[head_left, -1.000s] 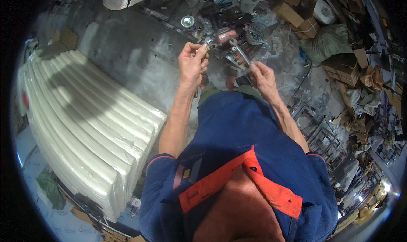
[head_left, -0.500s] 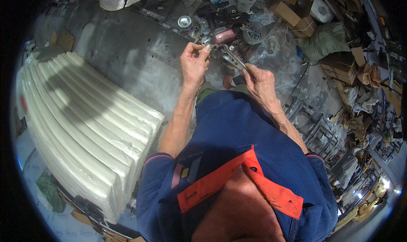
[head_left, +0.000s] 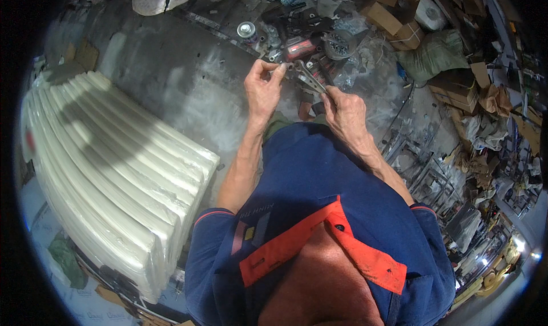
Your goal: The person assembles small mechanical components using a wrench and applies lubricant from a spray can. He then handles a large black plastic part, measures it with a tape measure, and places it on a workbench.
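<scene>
In front of my body, my left hand is closed in a pinch, thumb against fingers. A small dark metal part shows at its fingertips; its exact kind is too small to tell. Wrapped round the near end of a long silver hand tool, a wrench or pliers, is my right hand. The tool slants up and left, its far end close to the small part. Whether the two touch, I cannot tell.
Beyond my hands lie a red-and-black power tool, a spray can and a bowl of small metal fasteners. A stack of plastic-wrapped white panels stands at left. Cardboard boxes and a green sack crowd the right.
The silver tool has turned slightly and its near end has shifted a little left with my right hand. My left hand keeps its pinch, almost in place.
</scene>
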The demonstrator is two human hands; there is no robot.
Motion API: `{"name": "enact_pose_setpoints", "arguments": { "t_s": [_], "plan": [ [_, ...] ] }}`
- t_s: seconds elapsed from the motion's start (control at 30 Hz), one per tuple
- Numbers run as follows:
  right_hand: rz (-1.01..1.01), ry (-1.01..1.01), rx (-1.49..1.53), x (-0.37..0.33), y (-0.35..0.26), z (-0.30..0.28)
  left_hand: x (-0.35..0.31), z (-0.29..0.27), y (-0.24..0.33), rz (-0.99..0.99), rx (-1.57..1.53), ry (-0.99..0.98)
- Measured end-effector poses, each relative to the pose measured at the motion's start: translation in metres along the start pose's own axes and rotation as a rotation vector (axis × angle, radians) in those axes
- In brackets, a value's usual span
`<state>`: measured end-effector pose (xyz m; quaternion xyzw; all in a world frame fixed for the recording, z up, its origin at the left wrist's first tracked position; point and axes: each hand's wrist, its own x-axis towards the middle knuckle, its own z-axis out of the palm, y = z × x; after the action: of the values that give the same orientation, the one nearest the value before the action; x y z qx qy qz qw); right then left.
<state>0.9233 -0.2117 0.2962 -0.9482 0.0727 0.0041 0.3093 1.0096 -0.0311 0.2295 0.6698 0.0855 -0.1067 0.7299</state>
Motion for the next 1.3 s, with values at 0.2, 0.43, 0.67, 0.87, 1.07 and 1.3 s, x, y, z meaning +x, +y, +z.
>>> {"name": "enact_pose_setpoints", "arguments": {
  "t_s": [0.2, 0.43, 0.67, 0.87, 1.07, 1.3],
  "plan": [
    [0.016, 0.019, 0.029, -0.002, -0.002, 0.000, 0.002, 0.003, -0.004, 0.037, 0.045, -0.021],
    [-0.010, 0.064, -0.013, -0.008, 0.007, 0.009, -0.003, 0.008, 0.005, -0.107, -0.217, -0.049],
    [0.025, -0.002, 0.504, 0.000, 0.016, 0.039, 0.013, -0.002, 0.019, -0.543, -0.856, -0.147],
    [-0.006, -0.771, 0.651, 0.049, 0.065, 0.017, 0.017, -0.032, 0.037, -0.616, -0.803, -0.525],
    [-0.760, -0.352, 0.007, 0.109, 0.084, 0.004, -0.007, -0.020, 0.058, -0.713, -0.388, -0.572],
    [-0.974, -0.512, -0.457, 0.142, 0.075, -0.012, -0.011, 0.003, 0.029, -0.546, 0.238, -0.503]
  ]
}}
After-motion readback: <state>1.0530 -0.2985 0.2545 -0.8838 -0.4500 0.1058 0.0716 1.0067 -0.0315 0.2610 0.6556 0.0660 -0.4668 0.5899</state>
